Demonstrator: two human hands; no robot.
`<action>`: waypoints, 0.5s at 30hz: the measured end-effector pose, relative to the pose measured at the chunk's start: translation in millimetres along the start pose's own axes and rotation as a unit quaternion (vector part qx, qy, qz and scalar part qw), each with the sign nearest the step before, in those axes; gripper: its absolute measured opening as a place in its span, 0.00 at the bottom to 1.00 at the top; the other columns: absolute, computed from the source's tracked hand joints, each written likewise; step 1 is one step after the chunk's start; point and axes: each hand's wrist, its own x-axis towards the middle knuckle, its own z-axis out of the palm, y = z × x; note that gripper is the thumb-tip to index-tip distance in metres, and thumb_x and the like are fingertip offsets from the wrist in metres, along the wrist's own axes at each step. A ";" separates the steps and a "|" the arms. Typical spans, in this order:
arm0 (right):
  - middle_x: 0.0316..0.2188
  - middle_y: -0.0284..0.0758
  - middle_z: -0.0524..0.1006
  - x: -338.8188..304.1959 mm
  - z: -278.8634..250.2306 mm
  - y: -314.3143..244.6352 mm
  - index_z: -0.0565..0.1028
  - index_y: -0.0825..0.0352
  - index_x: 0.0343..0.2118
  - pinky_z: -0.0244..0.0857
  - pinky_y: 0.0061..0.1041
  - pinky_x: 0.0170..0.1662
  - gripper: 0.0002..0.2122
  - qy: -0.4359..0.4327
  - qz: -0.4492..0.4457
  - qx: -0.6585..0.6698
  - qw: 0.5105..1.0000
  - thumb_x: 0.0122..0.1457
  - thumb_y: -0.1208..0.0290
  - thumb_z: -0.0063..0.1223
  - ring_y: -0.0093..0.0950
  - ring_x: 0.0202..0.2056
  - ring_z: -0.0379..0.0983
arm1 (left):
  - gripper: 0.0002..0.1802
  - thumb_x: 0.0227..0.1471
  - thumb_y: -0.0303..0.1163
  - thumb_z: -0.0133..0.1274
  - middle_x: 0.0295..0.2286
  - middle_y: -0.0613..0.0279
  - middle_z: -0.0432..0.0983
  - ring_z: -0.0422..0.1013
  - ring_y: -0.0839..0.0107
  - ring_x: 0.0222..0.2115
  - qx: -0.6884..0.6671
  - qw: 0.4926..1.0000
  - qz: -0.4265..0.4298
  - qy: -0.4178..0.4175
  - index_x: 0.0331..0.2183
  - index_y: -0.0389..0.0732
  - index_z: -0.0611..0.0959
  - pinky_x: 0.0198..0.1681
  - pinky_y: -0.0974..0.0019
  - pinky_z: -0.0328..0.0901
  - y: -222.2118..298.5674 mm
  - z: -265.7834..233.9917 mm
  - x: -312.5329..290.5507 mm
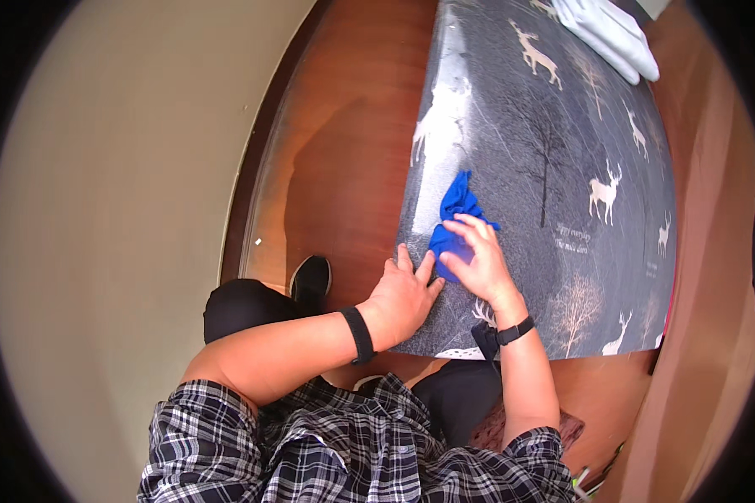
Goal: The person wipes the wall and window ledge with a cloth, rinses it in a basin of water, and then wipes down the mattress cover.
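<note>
A blue cloth, crumpled and narrowed at its middle, lies near the left edge of a dark grey patterned fabric cover. Over its near half, my right hand is open, with thumb and forefinger apart and curved onto the cloth. Blue cloth shows between those two fingers. To the left, my left hand rests on the grey cover with its fingers spread. Its fingertips come close to the cloth's lower left edge, and I cannot tell whether they touch it.
Folded pale cloth lies at the far right of the covered surface. Left of it is reddish-brown floor, then a plain beige wall. My dark shoe stands by the cover's left edge. Brown panelling runs along the right.
</note>
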 end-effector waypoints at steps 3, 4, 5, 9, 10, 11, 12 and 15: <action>0.57 0.45 0.78 37.3 4.4 11.5 0.79 0.65 0.58 0.65 0.42 0.64 0.25 0.075 0.011 -0.080 0.994 0.57 0.65 0.70 0.47 0.58 0.72 | 0.35 0.64 0.41 0.53 0.73 0.42 0.53 0.60 0.24 0.66 -0.010 1.000 -0.005 0.016 0.71 0.52 0.71 0.61 0.41 0.67 3.6 4.4 0.6; 0.57 0.45 0.78 51.4 8.6 13.4 0.78 0.66 0.58 0.65 0.42 0.64 0.25 0.114 0.037 -0.089 0.989 0.59 0.64 0.69 0.47 0.58 0.72 | 0.35 0.64 0.41 0.53 0.73 0.42 0.53 0.60 0.24 0.66 -0.015 1.000 -0.014 0.016 0.71 0.52 0.71 0.61 0.41 0.67 3.8 5.8 1.0; 0.57 0.46 0.77 65.3 11.4 13.1 0.77 0.67 0.59 0.65 0.42 0.65 0.26 0.137 0.082 -0.105 0.982 0.59 0.62 0.69 0.47 0.59 0.72 | 0.35 0.64 0.41 0.53 0.73 0.42 0.52 0.59 0.24 0.66 -0.011 1.000 -0.006 0.017 0.71 0.53 0.70 0.61 0.41 0.68 4.0 3.7 1.2; 0.60 0.49 0.74 82.5 30.5 -6.9 0.76 0.66 0.61 0.62 0.44 0.67 0.30 0.118 0.104 -0.124 0.980 0.59 0.58 0.69 0.48 0.61 0.69 | 0.34 0.57 0.46 0.63 0.68 0.43 0.63 0.68 0.35 0.62 -0.076 0.997 0.000 -0.001 0.62 0.44 0.80 0.55 0.48 0.74 -14.4 -12.6 -1.0; 0.61 0.49 0.73 79.3 34.0 -13.9 0.75 0.66 0.62 0.61 0.44 0.67 0.31 0.082 0.065 -0.117 0.988 0.58 0.57 0.70 0.49 0.61 0.69 | 0.33 0.54 0.47 0.66 0.64 0.43 0.69 0.72 0.41 0.60 -0.132 0.990 0.001 -0.048 0.57 0.40 0.84 0.52 0.51 0.75 -25.2 -23.4 2.7; 0.62 0.49 0.72 71.8 30.3 -6.3 0.74 0.65 0.64 0.60 0.45 0.67 0.32 0.065 0.033 -0.101 0.992 0.58 0.58 0.70 0.49 0.61 0.69 | 0.31 0.48 0.51 0.71 0.55 0.48 0.79 0.78 0.50 0.52 -0.218 0.971 -0.037 -0.090 0.46 0.37 0.88 0.48 0.55 0.77 -37.0 -42.1 11.6; 0.63 0.47 0.71 65.5 28.7 5.2 0.74 0.65 0.65 0.67 0.39 0.63 0.31 0.068 0.000 -0.036 0.997 0.60 0.61 0.70 0.43 0.58 0.72 | 0.31 0.47 0.49 0.72 0.49 0.50 0.81 0.79 0.50 0.49 -0.247 0.966 -0.073 0.000 0.46 0.37 0.86 0.48 0.53 0.77 -46.6 -44.1 15.4; 0.64 0.44 0.71 31.1 17.4 13.6 0.74 0.66 0.65 0.72 0.28 0.56 0.27 0.076 0.137 0.237 0.959 0.64 0.67 0.67 0.33 0.57 0.75 | 0.36 0.46 0.45 0.74 0.55 0.47 0.77 0.76 0.48 0.54 -0.244 0.945 -0.134 0.170 0.54 0.38 0.81 0.54 0.52 0.74 -71.0 -50.6 16.2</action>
